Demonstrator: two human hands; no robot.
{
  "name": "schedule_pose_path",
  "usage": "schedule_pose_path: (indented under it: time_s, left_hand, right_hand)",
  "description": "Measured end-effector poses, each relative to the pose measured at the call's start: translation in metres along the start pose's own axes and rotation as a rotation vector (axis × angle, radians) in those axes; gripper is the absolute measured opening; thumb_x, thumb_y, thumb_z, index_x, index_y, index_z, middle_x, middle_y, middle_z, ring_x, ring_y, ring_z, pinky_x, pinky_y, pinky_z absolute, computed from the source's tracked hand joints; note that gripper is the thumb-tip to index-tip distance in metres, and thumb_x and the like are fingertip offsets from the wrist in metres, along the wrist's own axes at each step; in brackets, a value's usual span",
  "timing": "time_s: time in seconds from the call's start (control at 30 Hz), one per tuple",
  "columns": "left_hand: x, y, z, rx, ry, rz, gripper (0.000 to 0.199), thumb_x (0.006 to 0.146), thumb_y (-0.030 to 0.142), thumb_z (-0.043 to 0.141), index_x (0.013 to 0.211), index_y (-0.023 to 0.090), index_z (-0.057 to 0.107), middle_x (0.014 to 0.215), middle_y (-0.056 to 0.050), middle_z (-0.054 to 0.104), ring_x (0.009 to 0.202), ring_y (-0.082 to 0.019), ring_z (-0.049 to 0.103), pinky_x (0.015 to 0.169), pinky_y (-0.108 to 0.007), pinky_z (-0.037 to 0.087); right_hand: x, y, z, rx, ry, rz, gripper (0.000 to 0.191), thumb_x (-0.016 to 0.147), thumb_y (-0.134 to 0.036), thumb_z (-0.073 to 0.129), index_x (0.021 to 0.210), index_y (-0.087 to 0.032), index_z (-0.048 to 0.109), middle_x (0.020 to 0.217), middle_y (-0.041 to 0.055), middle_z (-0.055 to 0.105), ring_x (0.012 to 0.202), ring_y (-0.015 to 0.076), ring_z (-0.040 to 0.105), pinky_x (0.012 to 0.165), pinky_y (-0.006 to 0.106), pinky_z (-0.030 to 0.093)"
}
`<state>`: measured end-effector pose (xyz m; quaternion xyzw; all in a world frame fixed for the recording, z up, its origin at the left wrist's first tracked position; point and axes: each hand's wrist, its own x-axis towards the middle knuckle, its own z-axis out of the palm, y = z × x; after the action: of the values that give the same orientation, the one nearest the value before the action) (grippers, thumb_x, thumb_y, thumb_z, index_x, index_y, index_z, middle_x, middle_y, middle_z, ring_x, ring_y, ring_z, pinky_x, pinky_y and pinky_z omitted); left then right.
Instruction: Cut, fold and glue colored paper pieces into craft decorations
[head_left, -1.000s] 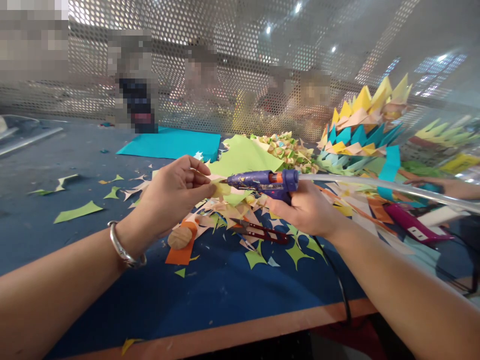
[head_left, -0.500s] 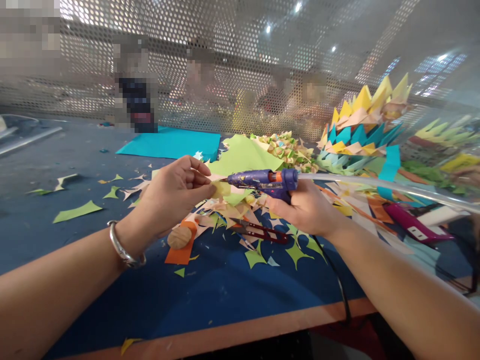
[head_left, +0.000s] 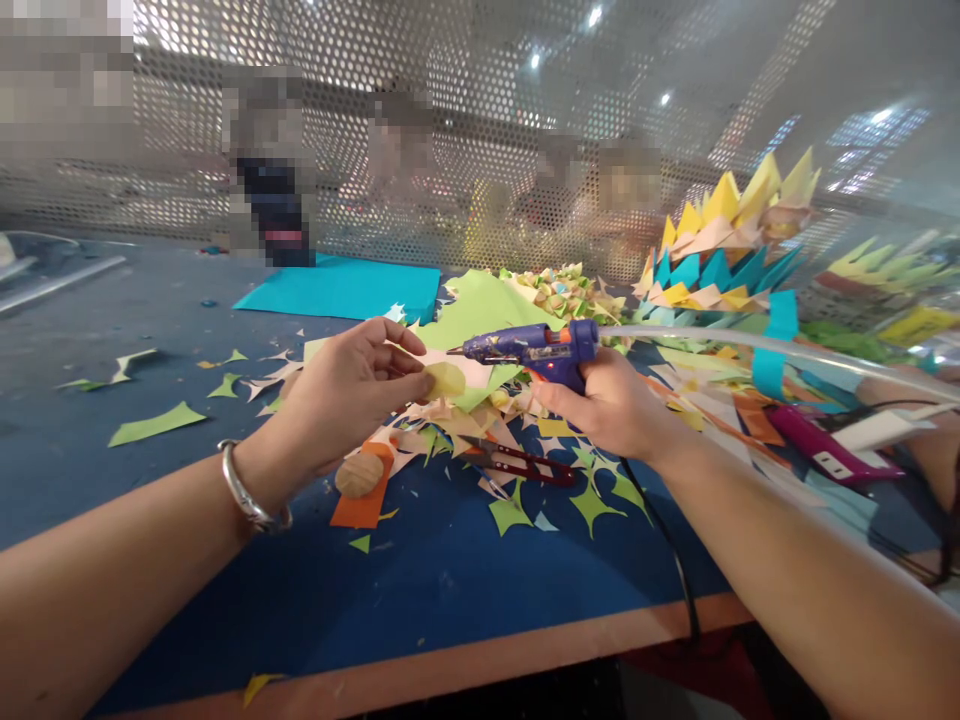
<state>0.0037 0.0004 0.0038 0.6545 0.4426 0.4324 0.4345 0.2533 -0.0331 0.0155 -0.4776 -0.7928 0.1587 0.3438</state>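
Between thumb and fingers, my left hand [head_left: 367, 375] pinches a small pale yellow paper piece [head_left: 447, 379]. My right hand [head_left: 619, 400] is wrapped round the handle of a purple hot glue gun [head_left: 529, 345], a clear glue stick [head_left: 690, 335] trailing from its rear. The nozzle points left, just above the yellow paper and apart from it. Below the hands lie dark red-handled snips [head_left: 525, 462] among paper scraps. A round wooden disc [head_left: 359, 474] rests on an orange paper strip [head_left: 367, 512] by my left wrist.
Behind my hands lie a green paper sheet [head_left: 487, 305], a turquoise sheet [head_left: 345, 288] and a heap of small folded paper pieces [head_left: 574, 295]. A spiky layered paper piece [head_left: 724, 245] stands at right, near a magenta power strip [head_left: 832, 450]. The black cord [head_left: 679, 560] crosses the table's front edge.
My right hand has lifted and tilted the glue gun, its nozzle moving off the yellow paper. More of that paper now shows; my left hand has shifted only slightly.
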Motion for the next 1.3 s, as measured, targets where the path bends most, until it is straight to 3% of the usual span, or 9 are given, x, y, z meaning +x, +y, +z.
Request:
schedule_pose_path:
  time_s: [0.2, 0.37, 0.67, 0.73, 0.9, 1.0, 1.1, 1.2, 1.3]
  left_hand:
    - [0.000, 0.003, 0.002, -0.049, 0.009, -0.016, 0.028, 0.068, 0.027, 0.077, 0.087, 0.017, 0.059, 0.075, -0.001, 0.067, 0.069, -0.015, 0.065, 0.062, -0.027, 0.050]
    - [-0.002, 0.008, 0.003, -0.026, 0.002, -0.011, 0.016, 0.070, 0.024, 0.074, 0.075, 0.017, 0.060, 0.068, 0.001, 0.063, 0.064, -0.012, 0.060, 0.061, -0.027, 0.047]
    - [-0.001, 0.003, 0.000, 0.028, -0.008, 0.004, 0.015, 0.073, 0.030, 0.072, 0.077, 0.019, 0.063, 0.073, -0.001, 0.067, 0.068, -0.014, 0.063, 0.064, -0.029, 0.047]
    - [-0.001, 0.004, 0.001, 0.016, -0.006, -0.010, 0.016, 0.072, 0.030, 0.073, 0.077, 0.018, 0.063, 0.073, -0.001, 0.067, 0.069, -0.015, 0.064, 0.065, -0.029, 0.049]
    - [-0.001, 0.008, 0.003, -0.038, 0.000, -0.041, 0.014, 0.070, 0.026, 0.073, 0.075, 0.017, 0.063, 0.072, 0.000, 0.065, 0.068, -0.013, 0.064, 0.067, -0.027, 0.052]
    - [-0.002, 0.008, 0.004, -0.074, -0.028, -0.045, 0.012, 0.070, 0.024, 0.073, 0.073, 0.017, 0.063, 0.071, 0.001, 0.065, 0.069, -0.013, 0.065, 0.068, -0.027, 0.053]
    - [-0.004, 0.008, 0.006, -0.104, -0.057, -0.055, 0.011, 0.070, 0.023, 0.072, 0.072, 0.018, 0.062, 0.070, 0.001, 0.064, 0.070, -0.014, 0.067, 0.069, -0.027, 0.054]
    - [-0.005, 0.008, 0.009, -0.095, -0.079, -0.062, 0.012, 0.070, 0.024, 0.072, 0.071, 0.019, 0.062, 0.069, 0.001, 0.064, 0.067, -0.013, 0.065, 0.064, -0.025, 0.053]
    - [-0.006, 0.007, 0.012, -0.042, -0.103, -0.046, 0.011, 0.071, 0.025, 0.072, 0.072, 0.019, 0.063, 0.068, 0.001, 0.064, 0.064, -0.013, 0.063, 0.057, -0.023, 0.050]
  right_hand:
    - [0.005, 0.010, -0.004, 0.062, -0.005, 0.272, 0.037, 0.085, -0.043, 0.062, 0.059, -0.020, 0.049, 0.050, -0.0017, 0.049, 0.048, 0.0124, 0.046, 0.050, 0.029, 0.036]
    - [0.009, 0.020, -0.002, 0.223, -0.012, 0.472, 0.036, 0.082, -0.044, 0.068, 0.060, -0.018, 0.055, 0.053, 0.0011, 0.056, 0.049, 0.0132, 0.050, 0.050, 0.029, 0.038]
    - [0.013, 0.044, -0.003, 0.144, -0.116, 0.579, 0.042, 0.080, -0.057, 0.068, 0.069, -0.017, 0.066, 0.055, -0.0016, 0.047, 0.047, 0.0104, 0.037, 0.044, 0.027, 0.027]
    - [0.013, 0.041, -0.004, 0.055, -0.142, 0.573, 0.045, 0.082, -0.059, 0.065, 0.063, -0.018, 0.064, 0.052, -0.0020, 0.045, 0.046, 0.0103, 0.036, 0.045, 0.027, 0.027]
    - [0.013, 0.025, -0.009, -0.377, -0.246, 0.513, 0.062, 0.088, -0.064, 0.053, 0.046, -0.021, 0.040, 0.040, -0.0031, 0.036, 0.040, 0.0110, 0.035, 0.046, 0.030, 0.024]
    - [0.010, 0.013, -0.009, -0.545, -0.080, 0.403, 0.051, 0.088, -0.056, 0.058, 0.052, -0.020, 0.050, 0.046, -0.0003, 0.047, 0.045, 0.0126, 0.041, 0.048, 0.030, 0.026]
    - [0.005, 0.001, -0.004, -0.375, 0.083, 0.236, 0.035, 0.087, -0.047, 0.063, 0.067, -0.019, 0.060, 0.056, 0.0001, 0.057, 0.051, 0.0116, 0.047, 0.052, 0.028, 0.032]
    - [0.001, -0.009, 0.005, -0.141, 0.028, 0.093, 0.029, 0.086, -0.046, 0.065, 0.080, -0.017, 0.065, 0.065, 0.0001, 0.061, 0.053, 0.0103, 0.050, 0.054, 0.026, 0.037]
    - [0.001, -0.012, 0.014, -0.086, -0.044, 0.003, 0.025, 0.086, -0.041, 0.067, 0.087, -0.016, 0.067, 0.071, 0.0009, 0.063, 0.057, 0.0104, 0.052, 0.057, 0.026, 0.039]
